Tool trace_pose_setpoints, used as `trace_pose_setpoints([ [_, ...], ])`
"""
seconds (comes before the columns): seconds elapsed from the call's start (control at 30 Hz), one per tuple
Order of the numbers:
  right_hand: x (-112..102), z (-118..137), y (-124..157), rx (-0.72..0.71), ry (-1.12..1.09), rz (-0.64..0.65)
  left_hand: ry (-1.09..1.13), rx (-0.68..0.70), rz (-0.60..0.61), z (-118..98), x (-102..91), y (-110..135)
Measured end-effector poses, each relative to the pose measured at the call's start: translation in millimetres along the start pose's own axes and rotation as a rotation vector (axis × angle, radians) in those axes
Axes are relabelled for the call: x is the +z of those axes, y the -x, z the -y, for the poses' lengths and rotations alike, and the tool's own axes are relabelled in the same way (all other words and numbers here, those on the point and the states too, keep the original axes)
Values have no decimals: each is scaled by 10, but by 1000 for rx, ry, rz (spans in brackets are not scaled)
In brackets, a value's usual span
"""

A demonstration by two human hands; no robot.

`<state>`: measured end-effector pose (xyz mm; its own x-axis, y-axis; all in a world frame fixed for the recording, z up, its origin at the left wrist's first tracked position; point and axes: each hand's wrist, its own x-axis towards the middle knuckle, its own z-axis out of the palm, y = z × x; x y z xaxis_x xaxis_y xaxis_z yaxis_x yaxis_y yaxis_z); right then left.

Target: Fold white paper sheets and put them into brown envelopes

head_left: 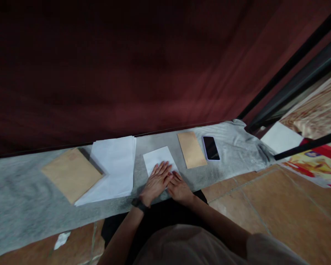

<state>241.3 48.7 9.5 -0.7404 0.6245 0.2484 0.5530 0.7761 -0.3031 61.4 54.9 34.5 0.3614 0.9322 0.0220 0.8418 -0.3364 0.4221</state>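
A white sheet of paper point(158, 157) lies on the grey cloth point(22, 206) in front of me. My left hand point(156, 181) rests flat on its near part, fingers stretched out and together. My right hand point(179, 187) lies beside it on the sheet's near right corner, fingers curled down onto the paper, touching the left hand. A dark band sits on my left wrist.
To the left lie a stack of white sheets point(113, 169) and a large brown envelope point(71, 175). To the right lie a small brown envelope point(191, 149) and a black phone point(211, 148). A dark red curtain hangs behind. Tiled floor and printed papers point(314, 162) are at right.
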Motion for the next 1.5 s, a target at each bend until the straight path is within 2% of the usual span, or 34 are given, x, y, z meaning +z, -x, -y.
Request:
trace_pose_setpoints([
  [0.13, 11, -15, 13, -14, -5, -4, -83, -35, 17, 102, -14, -140],
  [0.33, -58, -2, 10, -19, -11, 5, -206, -156, -86, 371, -85, -257],
  [0.57, -82, -14, 22, -22, -25, 32, -143, -296, -179, 542, -126, -319],
  [0.67, -71, -9, 21, -7, -29, 39, 15, -250, -205, 455, -135, -101],
  [0.77, -67, -13, 17, 6, -52, 49, 180, -67, -187, 275, -118, 311],
  [0.87, -99, -31, -2, 8, -78, 59, 178, -11, -166, 139, -66, 709],
  [0.93, -147, -41, -31, 0, -88, 70, 118, -19, -175, 119, -20, 862],
  [1.0, -204, -42, -67, -25, -96, 87, 61, -31, -194, 138, 19, 909],
  [1.17, -306, -63, -87, -86, -117, 118, -1, -52, -240, 153, 33, 848],
  [1.5, -336, -435, 294, 23, -290, 48, 155, -130, -270, 150, 8, 1121],
])
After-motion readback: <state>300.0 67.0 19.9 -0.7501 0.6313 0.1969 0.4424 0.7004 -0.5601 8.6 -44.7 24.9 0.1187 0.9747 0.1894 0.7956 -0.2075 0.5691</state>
